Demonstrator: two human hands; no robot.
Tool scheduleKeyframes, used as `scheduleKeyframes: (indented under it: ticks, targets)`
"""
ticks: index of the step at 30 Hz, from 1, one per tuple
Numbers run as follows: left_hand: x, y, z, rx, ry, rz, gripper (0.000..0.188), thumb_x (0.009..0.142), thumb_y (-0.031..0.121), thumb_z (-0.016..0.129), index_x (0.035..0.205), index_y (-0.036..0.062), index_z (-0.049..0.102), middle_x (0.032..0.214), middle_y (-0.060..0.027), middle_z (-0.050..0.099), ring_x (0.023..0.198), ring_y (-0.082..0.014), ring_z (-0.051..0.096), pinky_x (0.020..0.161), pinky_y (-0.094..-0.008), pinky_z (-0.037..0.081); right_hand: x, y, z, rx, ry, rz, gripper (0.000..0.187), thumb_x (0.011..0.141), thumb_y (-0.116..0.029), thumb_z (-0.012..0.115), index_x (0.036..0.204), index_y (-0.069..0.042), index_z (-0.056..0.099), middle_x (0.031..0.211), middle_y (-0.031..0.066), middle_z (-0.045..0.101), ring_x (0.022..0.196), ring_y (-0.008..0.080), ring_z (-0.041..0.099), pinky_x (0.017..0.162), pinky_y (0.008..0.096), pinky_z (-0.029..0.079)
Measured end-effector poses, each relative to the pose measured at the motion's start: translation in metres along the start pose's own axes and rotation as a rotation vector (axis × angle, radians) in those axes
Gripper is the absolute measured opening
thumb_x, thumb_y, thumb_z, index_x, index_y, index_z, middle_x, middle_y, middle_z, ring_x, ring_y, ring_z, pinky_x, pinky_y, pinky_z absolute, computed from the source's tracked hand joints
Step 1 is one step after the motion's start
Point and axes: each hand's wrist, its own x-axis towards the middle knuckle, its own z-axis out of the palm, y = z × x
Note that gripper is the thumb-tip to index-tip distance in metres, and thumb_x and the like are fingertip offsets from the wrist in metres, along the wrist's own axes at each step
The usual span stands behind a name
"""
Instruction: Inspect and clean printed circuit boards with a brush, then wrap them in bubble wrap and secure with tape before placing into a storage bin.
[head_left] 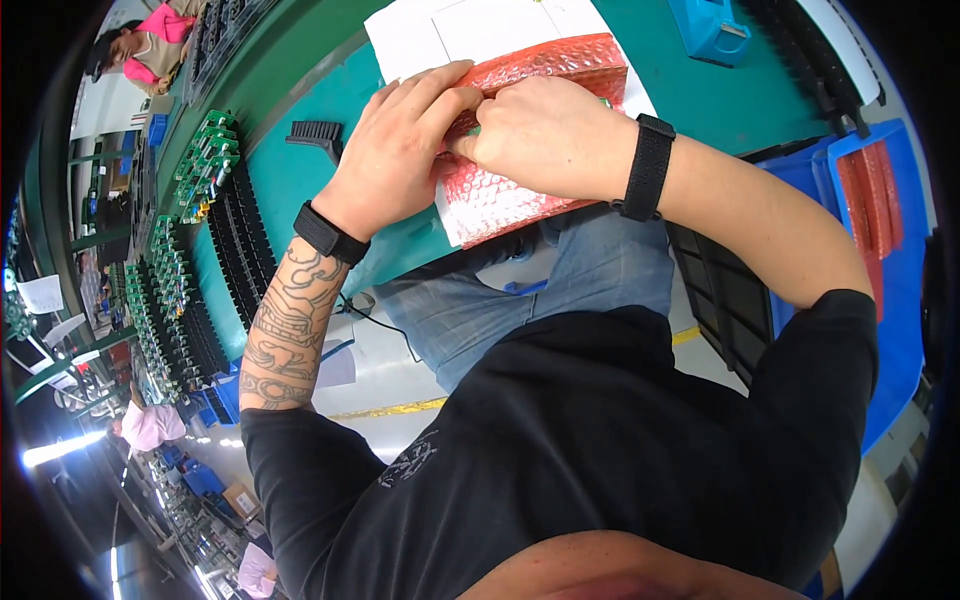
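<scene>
Pink bubble-wrap bag (520, 190) lies on the green table (700, 100), at its near edge, over white paper (420, 35). The left hand (400, 150) and right hand (545, 135) both pinch the bag, fingers closed on its folded edge. Green circuit boards (205, 165) stand in black racks (235, 250) further left.

Red bubble-wrap plastic bag (520, 190): glossy, dimpled film. White paper sheet (420, 35): matt, smooth. Green bench (690, 95): smooth, low sheen. Blue plastic bin (890, 300): smooth, slightly glossy. Black woven cloth wristbands (647, 167): matt, ribbed texture.
</scene>
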Motion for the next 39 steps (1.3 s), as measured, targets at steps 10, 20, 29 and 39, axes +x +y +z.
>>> scheduleKeyframes:
  ticks: [10,20,29,39]
  targets:
    - [0.001,0.003,-0.002,0.025,-0.021,-0.018,0.055,0.075,-0.002,0.071,0.128,0.0102,0.058,0.142,-0.0113,0.056,0.126,-0.0309,0.059,0.099,-0.0427,0.048,-0.02,0.014,-0.02,-0.083,-0.128,-0.003,0.033,0.093,-0.015,0.065,0.125,-0.016,0.075,0.094,0.0117,0.074,0.088,0.0241,0.074,0.077,0.0351,0.061]
    - [-0.003,0.003,-0.003,0.026,-0.025,-0.021,0.056,0.075,-0.003,0.071,0.127,0.0108,0.057,0.143,-0.0109,0.055,0.129,-0.0297,0.056,0.102,-0.0426,0.047,-0.072,0.037,-0.041,-0.117,-0.159,0.127,0.041,0.089,-0.009,0.069,0.129,-0.018,0.073,0.088,0.0087,0.069,0.088,0.0224,0.071,0.077,0.0348,0.058]
    - [-0.005,0.001,-0.003,0.017,-0.027,-0.012,0.056,0.074,-0.005,0.07,0.126,0.0115,0.057,0.143,-0.0104,0.054,0.13,-0.0295,0.056,0.103,-0.043,0.047,-0.128,0.063,-0.078,-0.223,-0.252,0.202,0.052,0.081,-0.001,0.067,0.129,-0.021,0.074,0.081,0.0071,0.063,0.083,0.0248,0.068,0.074,0.0377,0.056]
    - [-0.01,-0.001,-0.005,-0.015,-0.009,-0.008,0.062,0.072,-0.007,0.07,0.128,0.0138,0.054,0.145,-0.0093,0.053,0.132,-0.0295,0.055,0.103,-0.044,0.046,-0.129,0.055,-0.067,-0.352,-0.133,0.559,0.061,0.084,0.005,0.059,0.14,-0.017,0.065,0.089,0.0119,0.058,0.089,0.0305,0.065,0.076,0.0422,0.055]
